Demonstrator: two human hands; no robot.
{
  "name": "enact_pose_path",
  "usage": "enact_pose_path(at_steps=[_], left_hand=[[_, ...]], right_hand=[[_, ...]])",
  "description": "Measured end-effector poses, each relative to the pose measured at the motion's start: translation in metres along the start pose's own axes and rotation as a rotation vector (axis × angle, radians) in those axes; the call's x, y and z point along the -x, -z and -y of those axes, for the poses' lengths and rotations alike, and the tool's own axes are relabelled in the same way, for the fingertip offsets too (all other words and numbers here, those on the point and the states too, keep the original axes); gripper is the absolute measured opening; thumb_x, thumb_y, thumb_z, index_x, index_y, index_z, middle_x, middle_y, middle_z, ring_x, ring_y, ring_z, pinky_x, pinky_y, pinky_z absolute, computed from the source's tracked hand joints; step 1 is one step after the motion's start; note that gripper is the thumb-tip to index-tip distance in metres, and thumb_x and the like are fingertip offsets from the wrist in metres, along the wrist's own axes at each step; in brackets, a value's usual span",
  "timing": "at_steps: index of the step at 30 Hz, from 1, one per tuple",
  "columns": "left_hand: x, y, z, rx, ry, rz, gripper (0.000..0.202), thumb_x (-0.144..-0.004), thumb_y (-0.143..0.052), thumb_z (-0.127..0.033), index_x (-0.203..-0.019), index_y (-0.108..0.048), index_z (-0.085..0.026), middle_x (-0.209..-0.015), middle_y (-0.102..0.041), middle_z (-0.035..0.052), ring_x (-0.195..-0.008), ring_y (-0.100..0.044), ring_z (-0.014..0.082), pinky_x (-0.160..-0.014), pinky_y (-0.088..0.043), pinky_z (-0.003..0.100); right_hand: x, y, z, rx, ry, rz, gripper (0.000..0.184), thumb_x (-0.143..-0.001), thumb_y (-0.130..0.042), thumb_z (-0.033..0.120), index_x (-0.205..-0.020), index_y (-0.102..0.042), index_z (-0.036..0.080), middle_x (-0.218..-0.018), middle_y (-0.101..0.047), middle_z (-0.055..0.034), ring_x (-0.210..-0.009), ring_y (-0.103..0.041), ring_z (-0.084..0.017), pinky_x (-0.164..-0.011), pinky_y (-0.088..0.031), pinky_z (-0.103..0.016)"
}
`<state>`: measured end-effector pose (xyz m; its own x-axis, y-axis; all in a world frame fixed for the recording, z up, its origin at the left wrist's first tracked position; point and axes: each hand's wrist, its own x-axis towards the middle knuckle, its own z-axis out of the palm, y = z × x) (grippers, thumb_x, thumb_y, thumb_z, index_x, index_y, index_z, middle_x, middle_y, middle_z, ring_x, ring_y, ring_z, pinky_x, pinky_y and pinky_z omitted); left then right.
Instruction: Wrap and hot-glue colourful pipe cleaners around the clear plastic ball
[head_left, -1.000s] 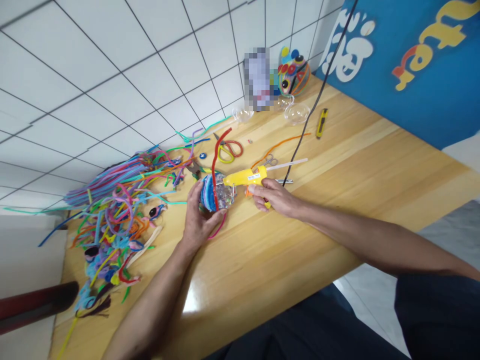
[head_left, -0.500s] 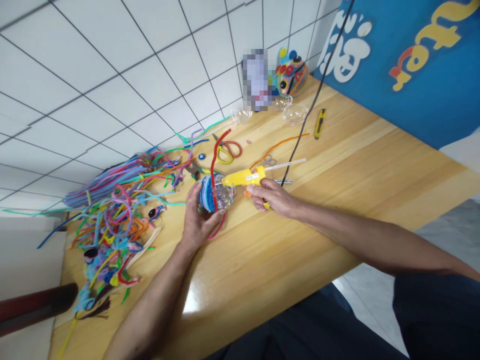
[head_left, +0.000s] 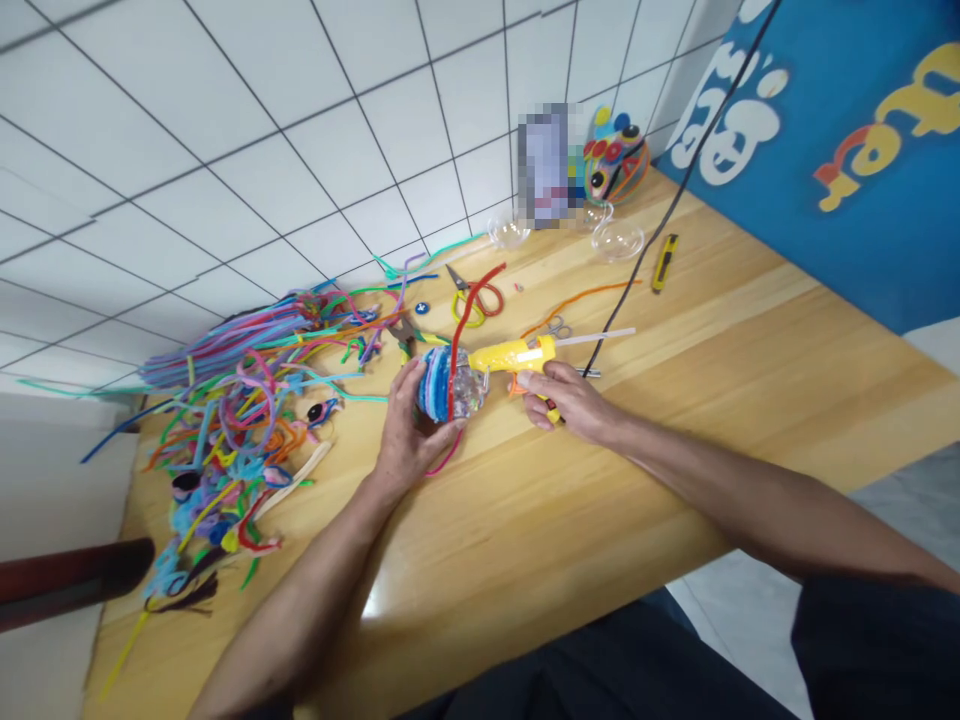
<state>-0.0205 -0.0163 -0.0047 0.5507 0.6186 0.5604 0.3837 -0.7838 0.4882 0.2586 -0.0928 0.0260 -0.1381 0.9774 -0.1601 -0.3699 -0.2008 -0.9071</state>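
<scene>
My left hand is closed around a clear ball whose left part is wrapped in blue and purple pipe cleaners. Across the ball runs a red pipe cleaner, its upper end sticking up free. A pink strand curls out below the ball. My right hand grips a yellow hot glue gun with an orange trigger; a clear glue stick juts from its back. The gun's nozzle is at the ball beside the red pipe cleaner; whether it touches cannot be seen.
A heap of pipe cleaners covers the table's left side. Behind the ball lie pliers and red-and-yellow scissors. Clear half-shells, a decorated ball and a yellow cutter stand farther back. A black cord crosses the right.
The view has shifted, so everything sits a little farther right. Both hands keep their holds on the ball and the glue gun. The nozzle appears slightly lower and closer against the ball.
</scene>
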Motion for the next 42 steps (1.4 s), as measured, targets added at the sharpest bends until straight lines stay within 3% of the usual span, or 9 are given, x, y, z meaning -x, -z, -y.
enact_pose_path(at_steps=[13,22,32,42], left_hand=[[0.0022,-0.0014,0.0004,0.002,0.026,-0.004,0.094,-0.097,-0.083,-0.055,-0.173,-0.032,-0.033,-0.168,-0.048,0.0189,-0.157,-0.053,0.0389,-0.127,-0.049,0.062],[0.0020,-0.0016,-0.0001,0.017,0.018,-0.015,0.094,-0.097,-0.084,-0.053,-0.173,-0.033,-0.032,-0.168,-0.049,0.0184,-0.157,-0.052,0.0374,-0.127,-0.050,0.060],[-0.0002,0.0017,-0.0004,0.015,-0.006,0.011,0.097,-0.097,-0.085,-0.050,-0.174,-0.029,-0.034,-0.169,-0.049,0.0189,-0.160,-0.050,0.0386,-0.127,-0.049,0.061],[0.0016,0.0012,0.0000,0.013,0.019,0.013,0.096,-0.097,-0.084,-0.053,-0.174,-0.030,-0.033,-0.170,-0.048,0.0187,-0.159,-0.051,0.0381,-0.128,-0.049,0.060]], right_hand=[[-0.0007,-0.0002,0.0026,0.032,0.003,-0.041,0.053,-0.081,-0.088,0.067,-0.079,-0.066,0.019,-0.051,-0.047,0.0081,-0.040,-0.042,-0.008,-0.038,-0.030,-0.024],[-0.0009,0.0005,0.0016,0.031,0.005,-0.024,0.049,-0.087,-0.083,0.064,-0.082,-0.066,0.019,-0.051,-0.046,0.0087,-0.041,-0.042,-0.008,-0.039,-0.028,-0.024],[-0.0013,-0.0015,0.0045,0.018,-0.013,-0.020,0.052,-0.083,-0.086,0.067,-0.084,-0.066,0.019,-0.052,-0.045,0.0100,-0.039,-0.042,-0.008,-0.038,-0.026,-0.025],[0.0009,-0.0013,0.0054,0.011,-0.029,0.001,0.057,-0.081,-0.088,0.069,-0.077,-0.054,0.023,-0.052,-0.044,0.0109,-0.040,-0.040,-0.007,-0.040,-0.027,-0.025]])
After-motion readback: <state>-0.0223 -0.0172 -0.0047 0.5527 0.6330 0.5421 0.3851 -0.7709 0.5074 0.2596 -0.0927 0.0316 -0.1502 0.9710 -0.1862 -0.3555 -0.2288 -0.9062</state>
